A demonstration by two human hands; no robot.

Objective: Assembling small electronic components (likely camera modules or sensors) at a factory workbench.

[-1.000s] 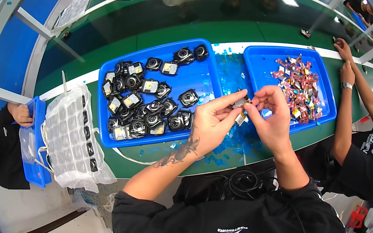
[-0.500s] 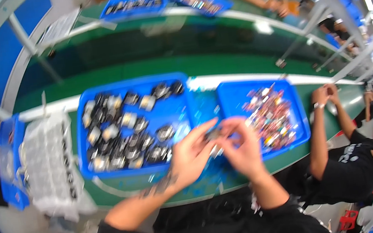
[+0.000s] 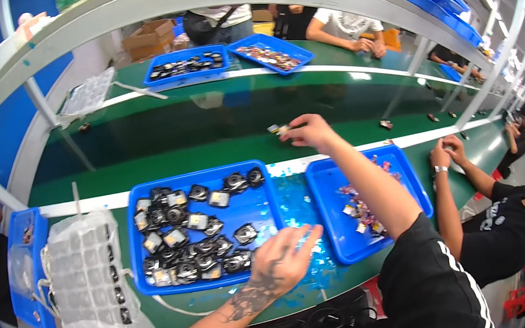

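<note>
My right hand (image 3: 308,132) reaches far out over the green conveyor belt (image 3: 204,128) and pinches a small assembled part (image 3: 279,129) just above the belt. My left hand (image 3: 284,261) hovers with fingers spread and nothing in it, at the front right corner of a blue tray (image 3: 264,200) full of several small black and silver parts (image 3: 183,242). A second blue tray (image 3: 332,184) to the right holds small colourful pieces (image 3: 362,212), partly hidden by my right forearm.
A clear plastic bag of blister packs (image 3: 87,276) lies left of the trays, next to a small blue bin (image 3: 23,278). Another person (image 3: 504,210) sits close on my right. Across the belt stand two more blue trays (image 3: 185,67) and other workers. Metal frame posts (image 3: 31,96) rise on the left.
Both hands were together at the tray's front edge holding a small part. Now my right hand has stretched out to the belt with the part, and my left hand has come free and opened.
</note>
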